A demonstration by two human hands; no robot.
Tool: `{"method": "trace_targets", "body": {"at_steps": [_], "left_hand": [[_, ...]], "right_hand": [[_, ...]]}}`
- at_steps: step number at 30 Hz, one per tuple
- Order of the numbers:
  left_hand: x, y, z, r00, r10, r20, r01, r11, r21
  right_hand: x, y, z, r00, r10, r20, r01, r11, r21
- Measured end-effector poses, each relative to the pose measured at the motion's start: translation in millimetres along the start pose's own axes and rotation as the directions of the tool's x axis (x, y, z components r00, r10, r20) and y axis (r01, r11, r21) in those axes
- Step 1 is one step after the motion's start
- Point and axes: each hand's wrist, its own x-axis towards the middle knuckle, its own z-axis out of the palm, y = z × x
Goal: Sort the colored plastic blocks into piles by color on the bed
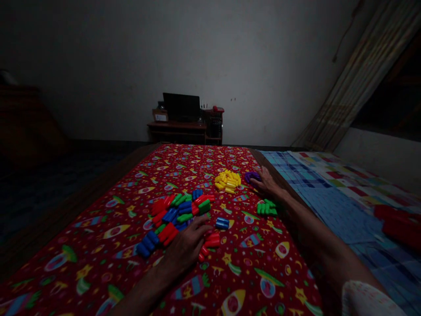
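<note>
My left hand (188, 244) lies flat with fingers stretched, resting on the near edge of a mixed pile of red, blue and green plastic blocks (177, 211). A few red blocks (210, 242) lie just right of its fingers, and a blue block (222, 223) sits beyond them. My right hand (267, 183) reaches far out, its fingers on some purple blocks (251, 176). A sorted heap of yellow blocks (228, 181) lies left of that hand, and a small group of green blocks (266, 208) lies just below its wrist.
Everything lies on a table under a red patterned cloth (184, 281). To the right is a blue checked bedsheet (332, 202) with red objects (397, 224). A wooden desk with a dark monitor (182, 107) stands against the far wall; a curtain (358, 74) hangs at right.
</note>
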Motion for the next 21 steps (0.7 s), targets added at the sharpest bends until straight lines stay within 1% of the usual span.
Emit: {"method": "trace_targets", "body": {"at_steps": [2,5,6,8,10,11,13,15,18,21], "left_hand": [[-0.5,-1.7,1.0,1.0,0.008,-0.003,-0.008,1.0,-0.007],[-0.8,-4.5,3.0,1.0,0.022,-0.003,-0.022,1.0,0.004],[-0.5,-4.9,3.5,1.0,0.027,-0.002,-0.027,1.0,0.009],[0.4,-4.8,3.9,0.999,0.039,-0.001,-0.039,0.999,0.019],[1.4,-3.7,3.6,0.999,0.047,0.0,-0.047,0.999,0.027],[1.7,-3.1,3.3,0.999,0.045,0.001,-0.045,0.998,0.031],[1.9,-1.9,2.6,0.999,0.036,0.002,-0.036,0.999,0.038],[1.7,-0.9,1.8,0.999,0.031,0.005,-0.032,0.998,0.047],[1.4,1.3,-0.4,0.999,0.04,0.014,-0.041,0.997,0.062],[2.2,5.6,-3.7,0.999,0.048,0.025,-0.049,0.997,0.062]], "right_hand": [[-13.6,5.2,-14.4,0.998,0.042,-0.04,-0.039,0.997,0.065],[-52.3,16.0,-29.2,0.999,0.01,-0.033,-0.005,0.99,0.139],[-68.5,18.7,-30.7,1.0,0.008,-0.018,-0.006,0.989,0.147],[-100.3,20.1,-29.0,0.999,0.049,0.009,-0.05,0.989,0.141],[-125.1,14.5,-23.1,0.996,0.088,0.024,-0.09,0.988,0.123],[-133.4,9.2,-19.6,0.996,0.084,0.028,-0.087,0.99,0.114],[-141.0,-4.8,-12.7,0.999,0.039,0.024,-0.041,0.995,0.086],[-139.2,-19.8,-6.6,1.0,0.008,0.002,-0.009,0.999,0.033],[-128.3,-35.1,2.0,0.998,0.038,-0.045,-0.04,0.998,-0.048],[-116.9,-38.2,10.3,0.995,0.048,-0.087,-0.054,0.996,-0.075]]}}
